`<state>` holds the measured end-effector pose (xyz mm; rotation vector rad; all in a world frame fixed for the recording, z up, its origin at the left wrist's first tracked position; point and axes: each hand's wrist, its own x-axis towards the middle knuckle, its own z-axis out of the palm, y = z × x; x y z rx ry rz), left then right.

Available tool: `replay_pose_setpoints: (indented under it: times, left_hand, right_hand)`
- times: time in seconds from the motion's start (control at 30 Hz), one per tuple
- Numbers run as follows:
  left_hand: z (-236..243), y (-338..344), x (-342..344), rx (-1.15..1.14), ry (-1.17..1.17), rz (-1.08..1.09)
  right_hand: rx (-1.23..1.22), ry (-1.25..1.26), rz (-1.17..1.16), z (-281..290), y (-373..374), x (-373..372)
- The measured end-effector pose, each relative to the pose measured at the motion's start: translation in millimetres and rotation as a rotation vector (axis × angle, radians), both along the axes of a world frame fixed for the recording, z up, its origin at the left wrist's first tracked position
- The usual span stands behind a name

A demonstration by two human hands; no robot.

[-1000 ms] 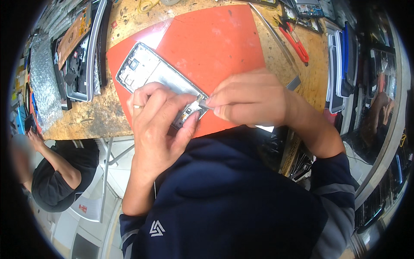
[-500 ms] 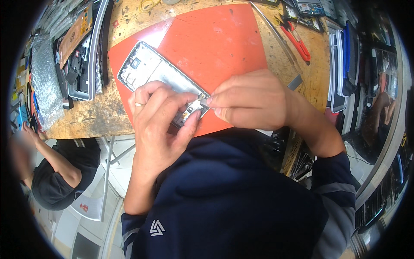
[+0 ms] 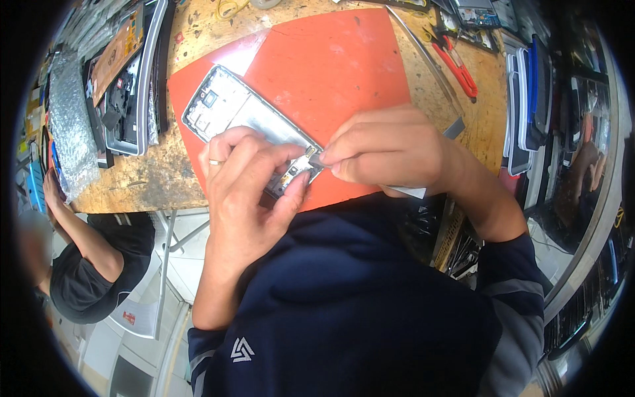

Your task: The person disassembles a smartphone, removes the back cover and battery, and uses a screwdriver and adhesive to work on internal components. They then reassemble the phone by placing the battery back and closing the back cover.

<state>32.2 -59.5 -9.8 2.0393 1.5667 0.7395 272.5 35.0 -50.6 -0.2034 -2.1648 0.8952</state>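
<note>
A silver phone frame (image 3: 248, 116), its inside facing up, lies slanted on an orange-red mat (image 3: 337, 66). My left hand (image 3: 241, 175) is closed on the lower end of the frame, thumb and forefinger on either side of a small board section there. My right hand (image 3: 390, 149) pinches a thin, flat grey piece (image 3: 316, 161) against that same end; my fingers cover most of it. From beneath my right hand sticks a pale pointed strip (image 3: 409, 192); whether it belongs to the pinched piece I cannot tell.
Red-handled cutters (image 3: 456, 66) and a long metal strip (image 3: 423, 56) lie right of the mat. Phone shells (image 3: 522, 99) stack at the right edge. A tray of parts (image 3: 126, 99) and bubble wrap (image 3: 71, 126) sit left. Another person's arm (image 3: 92, 245) shows at far left.
My right hand has turned slightly at the frame's end, and more of the pale strip shows beneath it. My left hand keeps its hold. The other person's arm has shifted.
</note>
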Motion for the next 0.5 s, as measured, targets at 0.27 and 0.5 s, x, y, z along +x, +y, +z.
replay_pose_setpoints:
  times: [0.27, 0.5]
  left_hand:
    - [0.4, 0.2, 0.2, 0.008, 0.006, -0.005]
    - [-0.2, 0.1, -1.2, 0.016, 0.024, -0.033]
  right_hand:
    - [0.068, -0.018, -0.004, 1.6, 1.0, 0.0]
    - [0.131, 0.008, -0.034, -0.1, -1.4, -2.1]
